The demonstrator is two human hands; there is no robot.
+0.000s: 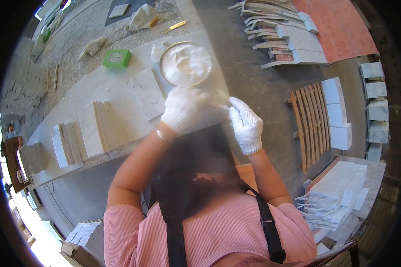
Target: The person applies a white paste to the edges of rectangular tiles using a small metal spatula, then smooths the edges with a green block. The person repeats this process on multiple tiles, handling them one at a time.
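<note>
White knitted gloves cover both hands. My left hand [185, 107] is curled at the near edge of a round bowl [161, 66] of white paste [187, 62]; its fingers are blurred, and what they hold is hidden. Just to its right, over the table edge, my right hand [246, 124] pinches a thin pale thing [220, 101], too smeared by motion to name. One end of it comes close to the left fingers. Left of the bowl, a white marble tile with grey veins [147, 94] lies flat on the table [120, 82].
Upright stacks of tiles [98, 129] line the table's near left side. Beyond are a green box [117, 58], a crumpled glove [143, 18] and a yellow strip [174, 27]. To the right, a wooden pallet [311, 124] and strapped tile stacks [300, 44] stand on the floor.
</note>
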